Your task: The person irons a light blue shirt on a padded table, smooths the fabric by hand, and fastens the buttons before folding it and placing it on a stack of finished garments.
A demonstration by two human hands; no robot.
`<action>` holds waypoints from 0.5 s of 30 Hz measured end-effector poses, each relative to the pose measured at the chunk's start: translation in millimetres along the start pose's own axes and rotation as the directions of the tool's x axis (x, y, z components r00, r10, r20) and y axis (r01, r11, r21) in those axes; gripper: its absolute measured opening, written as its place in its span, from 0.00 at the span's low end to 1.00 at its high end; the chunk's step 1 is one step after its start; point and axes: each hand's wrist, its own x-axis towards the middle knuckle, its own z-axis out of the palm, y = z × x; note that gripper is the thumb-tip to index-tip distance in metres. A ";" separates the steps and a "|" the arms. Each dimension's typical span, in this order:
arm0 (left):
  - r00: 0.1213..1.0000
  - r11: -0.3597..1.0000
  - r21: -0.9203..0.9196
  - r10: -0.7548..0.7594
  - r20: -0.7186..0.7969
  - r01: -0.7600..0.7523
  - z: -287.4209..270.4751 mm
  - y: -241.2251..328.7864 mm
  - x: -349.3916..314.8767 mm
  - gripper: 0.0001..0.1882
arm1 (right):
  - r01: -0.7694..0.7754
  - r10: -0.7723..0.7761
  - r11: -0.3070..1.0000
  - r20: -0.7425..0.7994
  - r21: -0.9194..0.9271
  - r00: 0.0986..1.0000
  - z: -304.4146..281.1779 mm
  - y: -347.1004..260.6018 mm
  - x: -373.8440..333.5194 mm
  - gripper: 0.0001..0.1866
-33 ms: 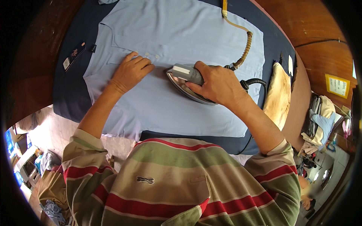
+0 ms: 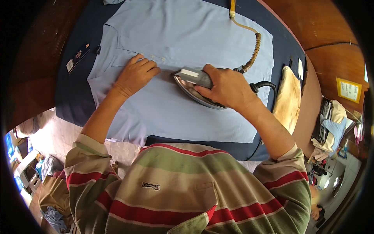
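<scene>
A light blue shirt (image 2: 187, 39) with a short button placket lies spread out, its neckline toward the left. My right hand (image 2: 230, 87) is closed around the grey handle of a steam iron (image 2: 199, 78). The iron rests on the shirt, its metal tip pointing left toward the placket. My left hand (image 2: 136, 75) lies on the shirt beside the placket buttons, fingers bent and slightly apart. Between the left fingers and the iron tip is a short stretch of fabric. A dark hang tag (image 2: 79, 58) lies off the neckline at the left.
A coiled tan hose (image 2: 256, 46) and a black cord (image 2: 265, 84) run from the iron's rear. Dark cloth (image 2: 68, 99) covers the table. A scorched pale pad (image 2: 287, 97) lies at the right. Hanging clothes (image 2: 331, 121) are farther right, and piled cloth (image 2: 54, 199) is at lower left.
</scene>
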 end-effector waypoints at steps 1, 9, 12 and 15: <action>1.000 1.000 -0.001 -0.004 0.025 0.004 -2.7 -1.1 -0.9 0.07 | 0.002 -0.002 1.000 0.030 -0.011 1.000 -4.9 2.7 0.7 0.24; 0.806 0.802 0.091 -0.591 -0.024 0.591 -3.4 -44.7 -1.9 0.19 | -0.066 0.068 0.997 -0.064 0.034 0.996 -23.0 5.1 31.3 0.27; 0.727 0.759 0.252 -0.649 0.222 0.601 11.0 -49.8 -6.6 0.25 | -0.070 0.065 0.997 -0.113 -0.040 0.992 -14.9 -1.6 54.9 0.29; 0.706 0.722 0.285 -0.686 0.176 0.630 8.8 -58.7 -14.2 0.25 | -0.090 0.084 0.995 -0.132 -0.044 0.988 -23.5 -2.1 78.6 0.29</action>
